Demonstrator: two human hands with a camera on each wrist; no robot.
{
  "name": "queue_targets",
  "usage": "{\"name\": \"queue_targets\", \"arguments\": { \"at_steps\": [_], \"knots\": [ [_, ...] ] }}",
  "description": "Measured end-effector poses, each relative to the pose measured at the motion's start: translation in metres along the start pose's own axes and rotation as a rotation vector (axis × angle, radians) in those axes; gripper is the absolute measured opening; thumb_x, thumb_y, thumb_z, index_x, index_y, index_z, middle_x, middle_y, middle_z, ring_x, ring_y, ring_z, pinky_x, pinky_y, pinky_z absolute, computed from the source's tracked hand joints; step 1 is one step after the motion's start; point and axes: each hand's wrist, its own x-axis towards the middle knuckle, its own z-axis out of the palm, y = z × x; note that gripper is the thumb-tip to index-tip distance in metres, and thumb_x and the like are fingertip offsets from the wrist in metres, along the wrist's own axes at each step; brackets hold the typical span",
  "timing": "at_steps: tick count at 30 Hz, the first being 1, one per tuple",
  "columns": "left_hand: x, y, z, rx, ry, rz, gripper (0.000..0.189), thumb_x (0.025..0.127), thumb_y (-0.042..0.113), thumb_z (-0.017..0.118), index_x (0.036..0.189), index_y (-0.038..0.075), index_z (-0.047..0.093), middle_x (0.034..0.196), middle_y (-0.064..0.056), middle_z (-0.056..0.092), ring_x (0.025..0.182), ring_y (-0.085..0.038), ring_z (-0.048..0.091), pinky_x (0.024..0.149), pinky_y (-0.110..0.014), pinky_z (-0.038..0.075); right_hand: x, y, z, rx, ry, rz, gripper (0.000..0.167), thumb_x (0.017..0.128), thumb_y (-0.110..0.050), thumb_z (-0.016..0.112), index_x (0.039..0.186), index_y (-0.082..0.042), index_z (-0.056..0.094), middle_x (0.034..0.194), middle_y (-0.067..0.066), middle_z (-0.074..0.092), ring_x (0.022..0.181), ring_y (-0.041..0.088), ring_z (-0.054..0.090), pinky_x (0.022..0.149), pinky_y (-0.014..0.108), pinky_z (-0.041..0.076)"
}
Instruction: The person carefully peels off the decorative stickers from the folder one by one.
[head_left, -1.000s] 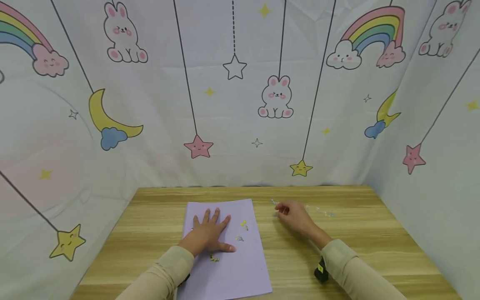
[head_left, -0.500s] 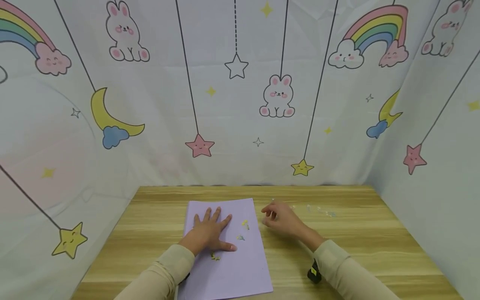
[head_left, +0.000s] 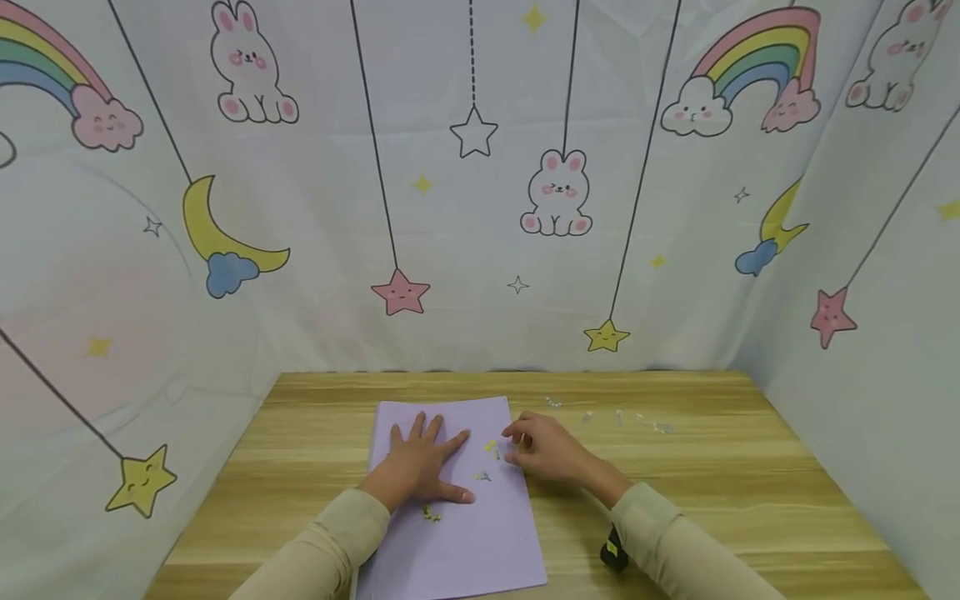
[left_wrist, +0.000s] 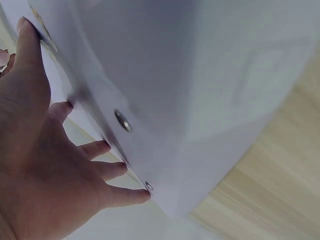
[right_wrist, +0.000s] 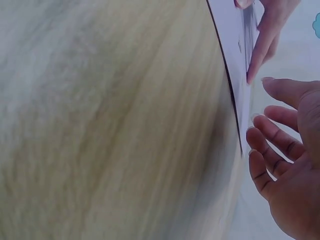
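A light purple folder point(head_left: 465, 550) lies on the table; its edge shows metal eyelets point(left_wrist: 122, 120) in the left wrist view. My left hand point(head_left: 411, 468) rests on its upper part, fingers spread wide. Small yellow and bluish decorations sit on the cover: a yellow one point(head_left: 492, 447), a bluish one point(head_left: 482, 477) and a curved dark-yellow one point(head_left: 432, 515). My right hand point(head_left: 551, 447) hovers at the folder's right edge, beside the yellow decoration. Its fingers are loosely bent, thumb apart, and in the right wrist view nothing shows between thumb and fingers point(right_wrist: 272, 137).
Several small pale, see-through pieces lie in a row behind the right hand, among them a curved one point(head_left: 553, 403) and a bluish one point(head_left: 663, 428). The wood-grain table point(head_left: 712, 483) meets a patterned cloth backdrop point(head_left: 480, 333) at its back and sides.
My right hand has moved left from the pale pieces to the folder's right edge, uncovering the curved pale piece. The left hand has stayed on the folder.
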Motion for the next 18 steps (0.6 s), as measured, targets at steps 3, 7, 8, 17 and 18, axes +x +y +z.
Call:
{"name": "queue_targets", "arguments": {
  "at_steps": [3, 7, 8, 17, 18],
  "knots": [
    [0.001, -0.001, 0.000, -0.002, -0.005, 0.001, 0.109, 0.076, 0.088, 0.068, 0.165, 0.031, 0.041, 0.169, -0.021, 0.031, 0.156, -0.051, 0.023, 0.113, -0.080, 0.024, 0.001, -0.001, 0.002, 0.002, -0.002, -0.001, 0.030, 0.093, -0.018, 0.082, 0.117, -0.001, 0.076, 0.098, 0.004, 0.067, 0.086, 0.020, 0.064, 0.075, 0.030, 0.053],
    [0.001, -0.001, -0.001, -0.015, -0.014, 0.000, 0.109, 0.076, 0.088, 0.069, 0.165, 0.031, 0.041, 0.170, -0.021, 0.030, 0.156, -0.051, 0.023, 0.113, -0.081, 0.023, 0.003, -0.002, 0.005, -0.005, -0.004, -0.002, 0.030, 0.092, -0.018, 0.083, 0.116, -0.001, 0.076, 0.098, 0.004, 0.067, 0.087, 0.019, 0.063, 0.076, 0.031, 0.052],
    [0.001, -0.001, -0.001, -0.015, -0.017, 0.000, 0.109, 0.076, 0.088, 0.069, 0.165, 0.031, 0.041, 0.170, -0.020, 0.029, 0.156, -0.051, 0.022, 0.113, -0.081, 0.023, 0.004, -0.002, 0.006, -0.011, -0.004, 0.000, 0.030, 0.092, -0.018, 0.083, 0.115, -0.001, 0.076, 0.098, 0.004, 0.067, 0.087, 0.018, 0.062, 0.077, 0.032, 0.052],
    [0.001, 0.002, -0.002, -0.011, -0.041, 0.010, 0.108, 0.077, 0.087, 0.068, 0.166, 0.033, 0.037, 0.175, -0.009, 0.024, 0.158, -0.050, 0.019, 0.112, -0.082, 0.022, 0.012, -0.002, 0.014, -0.049, 0.002, 0.018, 0.024, 0.091, -0.017, 0.084, 0.111, -0.005, 0.078, 0.100, -0.001, 0.065, 0.090, 0.014, 0.060, 0.081, 0.034, 0.053],
    [0.001, 0.002, -0.002, -0.007, -0.040, 0.013, 0.108, 0.077, 0.087, 0.068, 0.166, 0.033, 0.037, 0.175, -0.008, 0.025, 0.158, -0.051, 0.019, 0.112, -0.083, 0.022, 0.013, -0.002, 0.014, -0.054, -0.001, 0.019, 0.024, 0.092, -0.017, 0.083, 0.111, -0.005, 0.078, 0.101, -0.001, 0.064, 0.090, 0.014, 0.061, 0.081, 0.034, 0.053]
  ]
}}
